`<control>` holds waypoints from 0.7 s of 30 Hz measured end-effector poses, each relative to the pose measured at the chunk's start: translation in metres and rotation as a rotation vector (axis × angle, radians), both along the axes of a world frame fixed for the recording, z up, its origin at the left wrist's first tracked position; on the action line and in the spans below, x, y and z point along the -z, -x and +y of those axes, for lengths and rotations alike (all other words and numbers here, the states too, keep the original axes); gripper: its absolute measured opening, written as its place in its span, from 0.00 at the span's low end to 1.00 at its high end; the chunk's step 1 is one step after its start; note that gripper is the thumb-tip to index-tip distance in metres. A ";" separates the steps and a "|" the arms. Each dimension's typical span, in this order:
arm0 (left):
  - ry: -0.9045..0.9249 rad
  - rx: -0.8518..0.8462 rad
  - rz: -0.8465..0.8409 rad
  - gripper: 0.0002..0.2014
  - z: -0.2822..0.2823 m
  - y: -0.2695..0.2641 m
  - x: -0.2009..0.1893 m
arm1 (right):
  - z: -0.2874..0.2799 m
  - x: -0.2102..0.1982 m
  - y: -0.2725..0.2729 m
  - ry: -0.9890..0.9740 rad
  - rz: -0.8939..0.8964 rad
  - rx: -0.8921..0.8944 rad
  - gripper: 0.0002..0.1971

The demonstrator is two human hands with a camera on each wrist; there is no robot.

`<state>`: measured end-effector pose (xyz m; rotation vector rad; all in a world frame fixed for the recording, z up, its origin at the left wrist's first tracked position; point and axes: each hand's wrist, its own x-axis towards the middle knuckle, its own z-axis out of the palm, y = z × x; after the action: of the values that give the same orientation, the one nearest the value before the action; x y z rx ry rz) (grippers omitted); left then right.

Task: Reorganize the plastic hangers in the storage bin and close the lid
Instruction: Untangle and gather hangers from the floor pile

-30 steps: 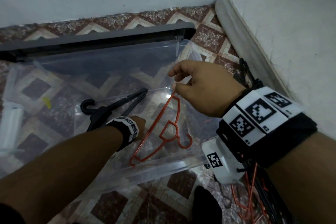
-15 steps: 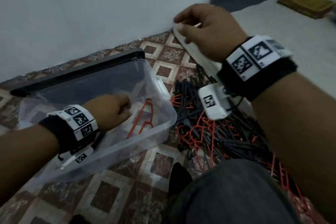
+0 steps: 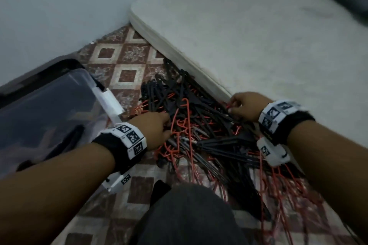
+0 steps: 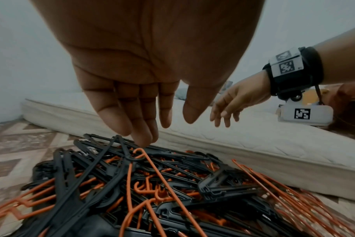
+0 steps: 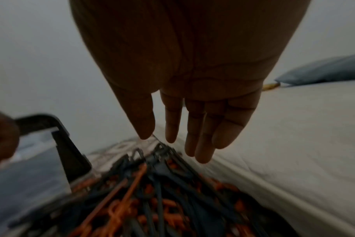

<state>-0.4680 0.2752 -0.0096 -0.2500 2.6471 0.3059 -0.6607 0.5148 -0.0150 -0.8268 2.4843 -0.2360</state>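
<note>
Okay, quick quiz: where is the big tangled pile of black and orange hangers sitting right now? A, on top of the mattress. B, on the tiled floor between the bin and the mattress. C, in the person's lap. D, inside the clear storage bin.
B: the hanger pile lies on the patterned floor, with the clear bin on one side and the mattress edge on the other.

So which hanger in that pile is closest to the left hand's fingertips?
The orange hanger whose corner peaks at the top of the pile, just under the left hand. It lies uppermost, across the black ones; the other orange hangers are buried lower.
</note>
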 end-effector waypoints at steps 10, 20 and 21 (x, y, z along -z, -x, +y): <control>-0.058 0.064 -0.054 0.07 0.002 0.034 0.074 | 0.046 0.160 0.009 -0.283 -0.104 0.303 0.23; -0.153 0.002 -0.187 0.12 0.002 0.000 0.115 | 0.046 0.192 0.007 -0.342 -0.070 0.404 0.30; -0.162 -0.002 -0.191 0.11 0.000 -0.004 0.118 | 0.044 0.193 0.006 -0.341 -0.075 0.403 0.30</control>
<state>-0.4645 0.2747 -0.1272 -0.2180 2.4189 0.4706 -0.6665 0.5588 -0.2083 -0.1731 2.4996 0.0226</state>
